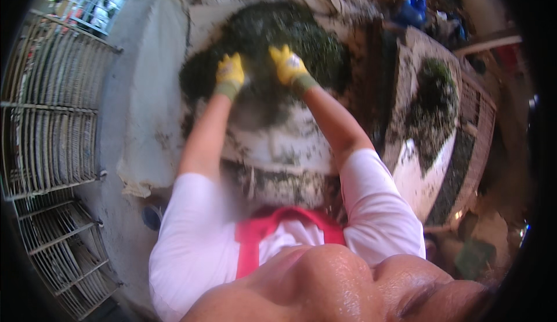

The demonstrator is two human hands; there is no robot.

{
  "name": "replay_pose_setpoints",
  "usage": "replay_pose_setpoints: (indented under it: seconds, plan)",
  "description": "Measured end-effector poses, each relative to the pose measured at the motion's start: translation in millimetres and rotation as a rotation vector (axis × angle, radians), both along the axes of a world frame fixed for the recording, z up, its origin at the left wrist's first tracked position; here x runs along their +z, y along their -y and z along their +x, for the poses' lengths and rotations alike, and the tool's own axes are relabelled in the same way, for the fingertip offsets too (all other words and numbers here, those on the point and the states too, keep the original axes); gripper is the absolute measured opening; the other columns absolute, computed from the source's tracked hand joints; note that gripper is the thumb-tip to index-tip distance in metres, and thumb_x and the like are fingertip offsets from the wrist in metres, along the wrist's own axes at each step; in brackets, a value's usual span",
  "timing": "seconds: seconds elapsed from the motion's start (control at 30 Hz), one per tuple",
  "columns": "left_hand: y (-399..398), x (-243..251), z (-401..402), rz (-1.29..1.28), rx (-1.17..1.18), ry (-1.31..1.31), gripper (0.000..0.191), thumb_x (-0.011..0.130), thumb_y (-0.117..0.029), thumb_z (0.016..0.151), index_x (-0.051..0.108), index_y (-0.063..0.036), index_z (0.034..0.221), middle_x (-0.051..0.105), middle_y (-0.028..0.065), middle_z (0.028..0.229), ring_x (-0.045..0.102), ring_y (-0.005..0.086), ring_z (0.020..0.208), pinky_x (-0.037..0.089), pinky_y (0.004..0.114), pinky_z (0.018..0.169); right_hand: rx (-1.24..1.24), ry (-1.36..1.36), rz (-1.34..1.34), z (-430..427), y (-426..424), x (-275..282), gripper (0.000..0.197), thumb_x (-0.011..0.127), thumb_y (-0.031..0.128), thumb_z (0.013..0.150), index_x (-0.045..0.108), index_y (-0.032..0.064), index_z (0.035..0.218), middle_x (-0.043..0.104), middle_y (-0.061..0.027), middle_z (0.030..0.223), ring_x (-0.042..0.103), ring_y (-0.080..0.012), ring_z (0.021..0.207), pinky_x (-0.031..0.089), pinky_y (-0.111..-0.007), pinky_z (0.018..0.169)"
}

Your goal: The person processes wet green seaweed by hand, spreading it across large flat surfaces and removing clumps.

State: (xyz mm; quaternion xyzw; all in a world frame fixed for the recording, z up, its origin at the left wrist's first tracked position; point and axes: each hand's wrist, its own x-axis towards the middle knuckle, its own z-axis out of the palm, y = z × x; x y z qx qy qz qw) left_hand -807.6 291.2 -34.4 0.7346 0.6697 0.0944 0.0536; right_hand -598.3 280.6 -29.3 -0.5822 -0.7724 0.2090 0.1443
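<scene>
A large heap of dark green, wet-looking leafy matter [278, 26] is spread on a pale sheet [300, 141] before me. My left hand [230, 70], in a yellow glove with a green cuff, is at the heap's near left part. To its right, my right hand [288, 65], gloved alike, reaches over the middle of the heap. Both arms are stretched forward, with a gap between the hands. The fingers look apart and somewhat bent; I see nothing held in them. Both palms face down and are hidden. The matter between the hands is blurred.
A second pile of green matter [431, 104] lies on a pale board or sheet [407, 165] at the right. Metal racks with many bars [56, 143] stand at the left beside a grey floor [109, 148]. A blue plastic bag [412, 10] is at the far right.
</scene>
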Motion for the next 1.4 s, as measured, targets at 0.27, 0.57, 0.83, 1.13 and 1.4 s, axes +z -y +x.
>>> replay_pose_setpoints:
  seconds: [0.27,0.57,0.83,1.13,1.4]
  plan:
    - [91,-135,-53,-0.338,0.202,1.416,0.046,0.053,-0.022,0.089,0.050,-0.0002,0.129,0.060,0.0171,0.119,0.059,0.0309,0.105,0.046,0.036,0.094,-0.192,-0.818,-0.254,-9,93,6,0.044,0.051,0.012,0.094,0.045,0.0023,0.136,0.056,-0.0161,0.130,0.053,-0.0224,0.119,0.044,-0.034,0.099]
    - [119,1,-23,-0.112,-0.253,0.491,0.047,0.051,-0.024,0.094,0.045,0.0004,0.134,0.051,0.0172,0.133,0.050,0.0302,0.120,0.039,0.039,0.104,-0.165,-1.688,-0.460,22,132,135,0.031,0.043,0.013,0.096,0.058,0.0080,0.123,0.067,-0.0057,0.092,0.062,-0.0147,0.078,0.053,-0.035,0.078]
    - [139,89,-17,-0.235,-0.458,0.884,0.056,0.057,-0.025,0.092,0.039,0.0005,0.139,0.047,0.0176,0.137,0.047,0.0299,0.124,0.036,0.039,0.106,0.034,-0.360,0.193,39,141,181,0.049,0.050,0.006,0.082,0.056,0.0129,0.130,0.066,-0.0222,0.094,0.065,-0.0360,0.088,0.053,-0.040,0.075]
    - [106,97,43,-1.264,-0.433,2.320,0.058,0.055,-0.029,0.093,0.037,-0.0012,0.141,0.046,0.0132,0.139,0.046,0.0275,0.122,0.037,0.037,0.106,0.034,-0.723,0.357,56,26,244,0.043,0.053,0.018,0.090,0.051,0.0099,0.132,0.064,-0.0144,0.109,0.063,-0.0267,0.098,0.053,-0.035,0.083]
    - [135,117,35,-0.612,0.001,1.509,0.039,0.045,-0.018,0.095,0.049,-0.0018,0.130,0.060,0.0118,0.119,0.061,0.0221,0.096,0.054,0.032,0.082,-0.351,-0.653,0.540,148,202,30,0.046,0.064,0.023,0.088,0.050,-0.0020,0.124,0.058,-0.0080,0.109,0.054,-0.0190,0.100,0.046,-0.030,0.082]
